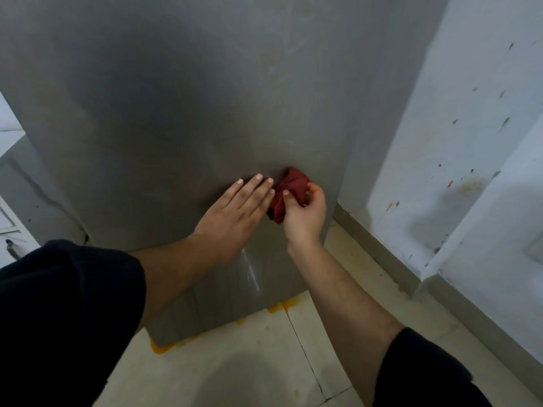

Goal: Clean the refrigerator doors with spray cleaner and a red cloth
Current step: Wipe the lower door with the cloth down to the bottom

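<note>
seen from above: left hand (235, 214) flat and spread on the grey fridge door (164, 113), low down. right hand (304, 214) just beside it, gripping the bunched red cloth (289, 189) against the door, cloth partly hidden by fingers. door top cut off. spray cleaner out of view.

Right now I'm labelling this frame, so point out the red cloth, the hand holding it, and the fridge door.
red cloth (289, 190), head view, bunched middle of the fabric.
right hand (305, 217), head view, back of the hand.
fridge door (164, 113), head view, bare grey front.
</note>
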